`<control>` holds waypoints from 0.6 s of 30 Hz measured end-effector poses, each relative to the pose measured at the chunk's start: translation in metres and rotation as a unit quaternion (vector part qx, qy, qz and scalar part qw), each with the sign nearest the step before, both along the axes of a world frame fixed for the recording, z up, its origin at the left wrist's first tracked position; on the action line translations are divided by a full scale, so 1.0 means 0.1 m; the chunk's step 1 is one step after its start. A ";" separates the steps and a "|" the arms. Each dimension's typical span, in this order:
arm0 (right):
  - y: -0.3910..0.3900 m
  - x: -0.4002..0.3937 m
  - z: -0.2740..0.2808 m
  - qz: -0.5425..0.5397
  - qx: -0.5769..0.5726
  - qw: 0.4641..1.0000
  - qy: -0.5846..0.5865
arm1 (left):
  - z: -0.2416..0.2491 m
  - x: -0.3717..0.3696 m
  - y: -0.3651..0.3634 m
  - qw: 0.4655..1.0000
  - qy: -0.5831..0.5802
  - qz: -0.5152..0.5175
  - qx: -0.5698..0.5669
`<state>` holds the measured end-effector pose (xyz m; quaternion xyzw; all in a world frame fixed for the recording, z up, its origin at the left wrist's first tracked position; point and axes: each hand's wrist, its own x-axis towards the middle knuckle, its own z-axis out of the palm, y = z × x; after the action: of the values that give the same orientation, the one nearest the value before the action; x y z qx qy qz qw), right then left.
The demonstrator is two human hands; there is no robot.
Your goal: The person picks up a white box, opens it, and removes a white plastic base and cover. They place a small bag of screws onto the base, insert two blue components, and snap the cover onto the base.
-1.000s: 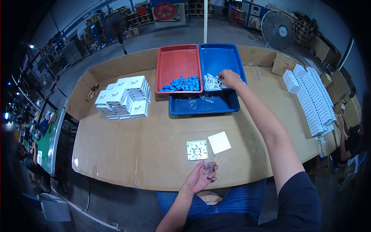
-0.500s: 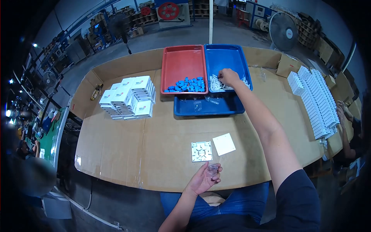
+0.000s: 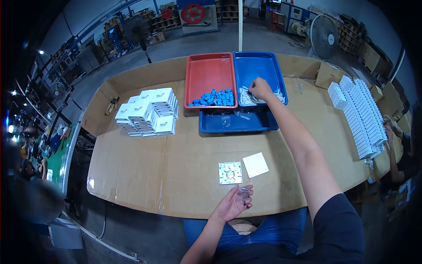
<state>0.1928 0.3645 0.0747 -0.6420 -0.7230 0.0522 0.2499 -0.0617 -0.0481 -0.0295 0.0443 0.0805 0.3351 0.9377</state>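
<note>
My left hand [image 3: 232,205], palm up near the table's front edge, has its fingers curled round a small clear plastic bag [image 3: 242,195]. Just beyond it lies a white square tray with moulded clips [image 3: 230,173], and beside that a flat white square cover [image 3: 256,165]. Over the blue tray [image 3: 258,66] at the back, my right hand [image 3: 261,88] is closed among small white sticks [image 3: 250,97]. Its fingertips are partly hidden, so whatever they pinch does not show.
A red tray [image 3: 210,75] with blue pieces [image 3: 214,97] adjoins the blue one. A lower blue tray [image 3: 237,125] holds clear bags. Stacked white boxes [image 3: 147,112] stand left; rows of white units [image 3: 358,116] stand right. Another person's hand [image 3: 391,125] is at the right edge.
Both hands keep nearly the same places. The whole view has shifted very slightly.
</note>
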 end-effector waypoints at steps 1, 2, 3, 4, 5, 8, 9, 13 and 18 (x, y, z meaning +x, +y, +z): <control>0.03 0.02 0.00 0.000 0.002 1.000 0.000 | 0.00 0.00 0.00 1.000 0.000 0.000 0.002; 0.05 0.04 0.00 -0.005 0.004 0.985 0.170 | 0.01 0.00 -0.01 1.000 0.007 0.003 0.004; 0.05 0.06 0.02 -0.011 0.008 0.943 0.334 | 0.02 0.01 -0.01 1.000 0.012 0.004 0.008; -0.11 0.06 0.20 0.016 -0.063 0.899 0.433 | 0.02 0.02 -0.01 1.000 0.011 0.002 0.009; -0.30 0.02 0.34 0.013 -0.062 0.900 0.431 | 0.00 0.02 -0.01 1.000 0.010 0.005 0.016; -0.87 -0.06 0.54 0.086 -0.093 0.790 0.599 | -0.08 0.02 -0.04 0.999 0.030 0.020 0.032; -1.14 -0.08 0.54 0.077 -0.103 0.790 0.600 | -0.11 0.01 -0.05 0.997 0.057 0.036 0.044; -2.40 -0.24 0.26 0.152 -0.123 0.827 0.527 | -0.11 0.01 -0.05 0.997 0.017 0.050 0.059; -3.61 -0.46 -0.15 0.075 -0.239 0.835 0.490 | -0.10 0.01 -0.03 0.996 0.040 0.040 0.067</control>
<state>0.1468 0.0040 0.0600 -0.5165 -0.5171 0.5491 0.4055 -0.0604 -0.0509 -0.0398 0.1169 0.0976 0.3750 0.9144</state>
